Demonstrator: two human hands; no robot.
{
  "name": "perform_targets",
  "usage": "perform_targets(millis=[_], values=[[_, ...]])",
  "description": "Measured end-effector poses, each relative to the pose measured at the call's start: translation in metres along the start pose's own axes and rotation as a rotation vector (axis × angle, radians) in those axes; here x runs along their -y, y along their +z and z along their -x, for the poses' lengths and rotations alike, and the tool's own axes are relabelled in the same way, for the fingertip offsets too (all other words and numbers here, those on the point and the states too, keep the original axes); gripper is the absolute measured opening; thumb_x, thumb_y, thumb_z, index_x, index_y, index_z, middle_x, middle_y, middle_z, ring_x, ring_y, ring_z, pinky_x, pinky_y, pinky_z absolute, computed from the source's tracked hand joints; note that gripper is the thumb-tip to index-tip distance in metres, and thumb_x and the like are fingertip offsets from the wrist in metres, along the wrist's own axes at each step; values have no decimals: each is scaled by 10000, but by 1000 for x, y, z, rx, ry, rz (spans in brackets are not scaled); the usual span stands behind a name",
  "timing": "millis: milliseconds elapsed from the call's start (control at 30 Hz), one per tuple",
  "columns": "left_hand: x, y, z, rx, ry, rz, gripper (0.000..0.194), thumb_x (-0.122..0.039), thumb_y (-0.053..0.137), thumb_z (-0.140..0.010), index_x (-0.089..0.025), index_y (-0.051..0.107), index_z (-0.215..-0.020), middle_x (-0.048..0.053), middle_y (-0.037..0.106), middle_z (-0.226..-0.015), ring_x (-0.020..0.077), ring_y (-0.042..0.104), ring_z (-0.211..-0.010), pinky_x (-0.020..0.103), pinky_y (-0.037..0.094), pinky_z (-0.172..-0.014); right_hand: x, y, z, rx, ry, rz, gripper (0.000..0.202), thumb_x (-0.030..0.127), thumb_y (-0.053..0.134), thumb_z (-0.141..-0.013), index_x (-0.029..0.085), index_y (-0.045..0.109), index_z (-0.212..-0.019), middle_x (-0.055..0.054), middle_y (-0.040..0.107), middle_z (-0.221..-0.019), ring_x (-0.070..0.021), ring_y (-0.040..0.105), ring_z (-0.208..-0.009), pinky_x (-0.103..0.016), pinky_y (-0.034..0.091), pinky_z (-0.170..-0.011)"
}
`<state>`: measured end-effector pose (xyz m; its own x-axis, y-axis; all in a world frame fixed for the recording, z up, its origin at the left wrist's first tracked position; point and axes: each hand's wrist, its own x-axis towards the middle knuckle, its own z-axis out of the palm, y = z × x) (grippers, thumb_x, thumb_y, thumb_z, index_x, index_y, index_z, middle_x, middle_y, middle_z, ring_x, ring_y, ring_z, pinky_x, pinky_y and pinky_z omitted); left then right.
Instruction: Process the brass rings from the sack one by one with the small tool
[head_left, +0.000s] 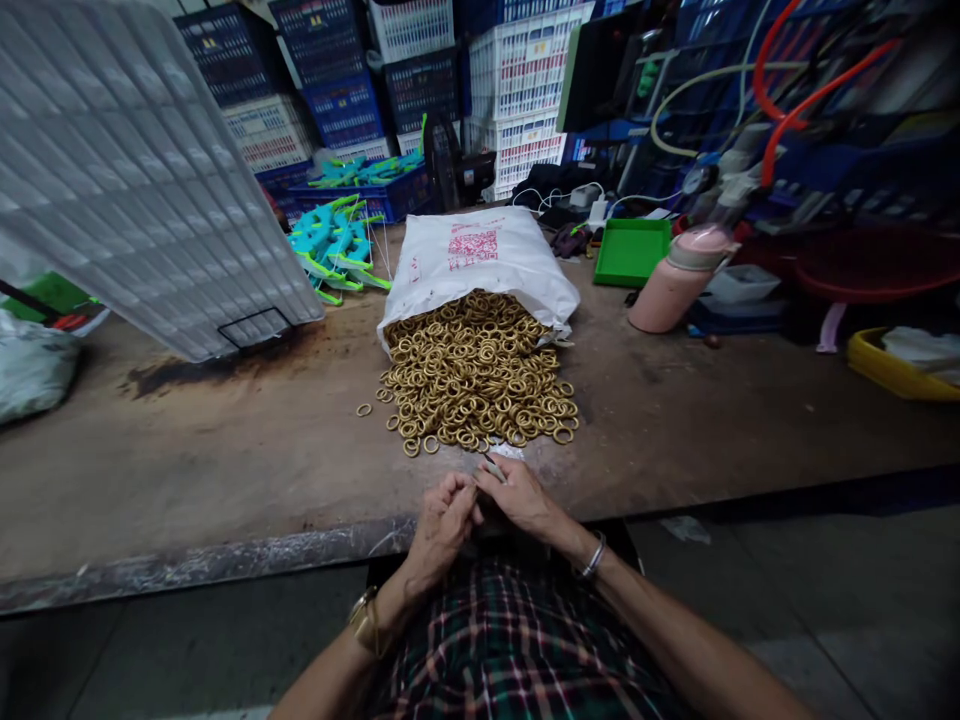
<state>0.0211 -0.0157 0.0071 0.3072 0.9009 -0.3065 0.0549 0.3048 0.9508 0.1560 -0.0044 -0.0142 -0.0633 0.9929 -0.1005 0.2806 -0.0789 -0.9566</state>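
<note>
Head view: left hand (442, 520) pinched at desk (285, 450) edge, grip contents hidden, cannot tell; right hand (529, 500) grips slim tool (493, 467), presumably close-held for control. Beyond, rings (480, 390) heaped within reach, bag (487, 248) mouth facing the person, likely for easy access.

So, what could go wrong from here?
The thin tool in the right hand points away but sits close to the left hand; a slip might nick a finger.

The white bag lies with its mouth open toward the person, so a nudge could spill more gold rings.

Rings at the pile's front lie near the hands and could get knocked off the table.
</note>
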Motion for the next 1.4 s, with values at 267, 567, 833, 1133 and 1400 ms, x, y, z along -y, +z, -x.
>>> perform_targets(millis=[267, 567, 833, 1133, 1400], values=[[7, 2, -3, 145, -88, 238, 312, -461, 517, -786, -159, 509, -710, -65, 389, -454, 49, 271, -378, 189, 182, -383, -2, -12, 2, -3, 91, 37, 247, 319, 381, -804, 184, 463, -615, 33, 469, -548, -94, 415, -518, -208, 321, -518], [4, 1, -4, 67, -94, 258, 330, -483, 540, -769, -165, 483, -705, -71, 401, -468, 40, 270, -379, 175, 195, -380, -5, -13, 15, 107, -166, 660, 227, 106, 398, -715, 190, 566, -842, -6, 583, -670, -122, 477, -587, -230, 262, -553], [2, 1, -3, -3, -89, 156, 340, -492, 561, -740, -165, 480, -693, -61, 446, -493, 40, 292, -382, 175, 214, -389, 7, -9, 14, 152, -103, 795, 220, 129, 374, -767, 183, 557, -876, -22, 620, -708, -130, 511, -599, -246, 240, -546], [-6, -2, 8, 82, -26, 59, 308, -462, 558, -759, -171, 483, -691, -38, 482, -533, 63, 384, -446, 182, 293, -448, -1, -8, 9, 148, -75, 933, 286, 140, 415, -729, 158, 511, -998, -59, 634, -762, -165, 553, -675, -256, 249, -565], [0, -6, 5, 163, -232, 455, 306, -453, 573, -751, -165, 479, -715, -27, 524, -626, 35, 387, -432, 153, 234, -383, -8, -5, -8, -85, -130, 818, 277, 119, 375, -773, 177, 513, -1006, -63, 647, -885, -161, 574, -756, -234, 325, -608]])
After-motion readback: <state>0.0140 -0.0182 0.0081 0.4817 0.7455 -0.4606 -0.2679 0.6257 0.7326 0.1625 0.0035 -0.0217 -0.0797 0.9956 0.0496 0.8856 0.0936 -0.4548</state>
